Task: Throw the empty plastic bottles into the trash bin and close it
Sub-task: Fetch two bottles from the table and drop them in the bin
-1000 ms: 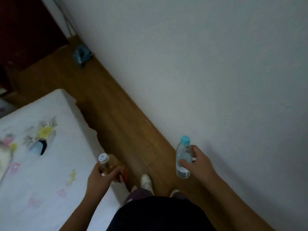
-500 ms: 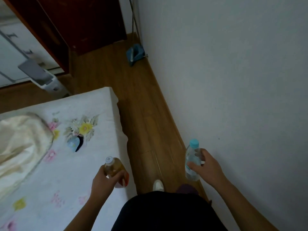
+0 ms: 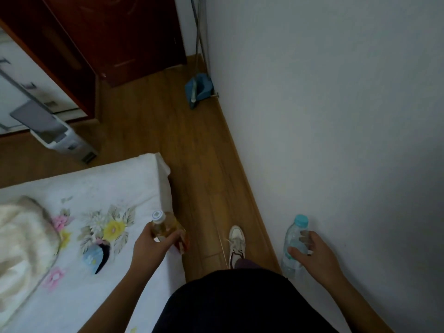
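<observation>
Dim indoor light, soft overall blur, wide-angle bending at edges

Cut off by the left and bottom edges: bed (image 3: 120, 183), cream blanket (image 3: 24, 236) on its left side cropped too. Lower half of amber bottle (image 3: 167, 225) hidden behind left hand (image 3: 150, 247); cap print too small to read. Base of clear bottle (image 3: 292, 234) blurred.

Floor (image 3: 199, 145): wood-look boards, smooth, low sheen.
Wall (image 3: 324, 116): painted, matt, even.
Cabinet (image 3: 120, 32): dark red wood, glossy.
Bed sheet (image 3: 108, 186): white cloth, matt, flower print.
Cream blanket (image 3: 21, 231): soft, puckered cloth.
Amber bottle (image 3: 168, 228): see-through plastic, glossy, with a white cap.
Clear bottle (image 3: 292, 239): thin transparent plastic, glossy, with a turquoise plastic cap.
Trash bin (image 3: 69, 140): white hard plastic, smooth; grey lid (image 3: 36, 118) matt.
Dustpan (image 3: 201, 88): blue plastic, dull.
Pole (image 3: 199, 27): metal, faint shine.
Shoe (image 3: 236, 243): white, matt.
</observation>
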Demonstrator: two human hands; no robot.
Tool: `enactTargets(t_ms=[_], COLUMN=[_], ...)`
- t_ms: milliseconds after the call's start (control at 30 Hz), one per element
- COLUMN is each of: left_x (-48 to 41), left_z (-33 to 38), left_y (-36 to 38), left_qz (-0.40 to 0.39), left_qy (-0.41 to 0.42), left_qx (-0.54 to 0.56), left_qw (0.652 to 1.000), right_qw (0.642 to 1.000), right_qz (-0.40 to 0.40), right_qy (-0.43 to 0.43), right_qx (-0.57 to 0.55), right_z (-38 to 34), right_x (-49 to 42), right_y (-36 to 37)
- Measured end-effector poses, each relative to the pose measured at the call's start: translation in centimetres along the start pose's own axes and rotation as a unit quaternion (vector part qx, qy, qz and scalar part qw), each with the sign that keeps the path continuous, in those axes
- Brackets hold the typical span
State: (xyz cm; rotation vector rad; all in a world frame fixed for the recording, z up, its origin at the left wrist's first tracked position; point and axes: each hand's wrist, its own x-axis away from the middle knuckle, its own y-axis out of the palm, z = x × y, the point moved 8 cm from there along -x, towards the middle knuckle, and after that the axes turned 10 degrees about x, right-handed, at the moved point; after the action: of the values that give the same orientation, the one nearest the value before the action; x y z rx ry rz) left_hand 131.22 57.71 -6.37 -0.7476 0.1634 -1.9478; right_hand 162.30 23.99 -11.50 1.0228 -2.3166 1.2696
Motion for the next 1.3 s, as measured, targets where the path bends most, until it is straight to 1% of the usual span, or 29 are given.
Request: enactTargets(t_ms=[133, 267, 400, 500, 600, 667, 767, 1067, 1200, 1300], left_x=[-4.9, -8.5, -11.6, -14.9, -19.2, -23.1, -29.5, -48.1, -55.1, -59.6], left_z=[1.2, 2.6, 4.4, 5.0, 4.9, 5.3, 7.5, 19.1, 23.4, 24.7], left_y=[-2.1, -4.9, -7.6, -9.1, -10.7, -11.6, -12.5, -14.2, -14.4, -15.3], left_qz=[0.046, 0.096, 0.168, 0.186, 0.203, 0.198, 0.169, 0.082, 0.052, 0.059], left_qy=[-0.036, -0.061, -0.084, -0.107, -0.125, -0.131, -0.131, -0.054, -0.037, -0.04], left_qx=[0.019, 0.044, 0.07, 0.087, 0.108, 0.109, 0.092, 0.069, 0.064, 0.086], left_qw=[0.998, 0.993, 0.98, 0.973, 0.965, 0.965, 0.973, 0.993, 0.996, 0.994], right_qw=[0.998, 0.988, 0.973, 0.962, 0.959, 0.961, 0.969, 0.991, 0.992, 0.99], right_qz=[-0.04, -0.088, -0.128, -0.15, -0.151, -0.141, -0.127, -0.043, -0.035, -0.047], right_qy=[-0.04, -0.126, -0.179, -0.208, -0.22, -0.219, -0.192, -0.121, -0.1, -0.11], right_qx=[-0.009, 0.027, 0.066, 0.092, 0.1, 0.096, 0.092, 0.048, 0.061, 0.075], right_z=[-9.3, -20.2, -30.8, -37.5, -42.7, -45.4, -47.7, -52.1, -55.3, -59.5], right_x=[-7.6, -14.5, -19.9, -23.7, -27.4, -30.0, -33.3, -40.8, -45.2, -49.6], right_y=[-0.1, 0.6, 2.0, 3.5, 5.0, 5.7, 6.1, 4.0, 3.9, 4.6])
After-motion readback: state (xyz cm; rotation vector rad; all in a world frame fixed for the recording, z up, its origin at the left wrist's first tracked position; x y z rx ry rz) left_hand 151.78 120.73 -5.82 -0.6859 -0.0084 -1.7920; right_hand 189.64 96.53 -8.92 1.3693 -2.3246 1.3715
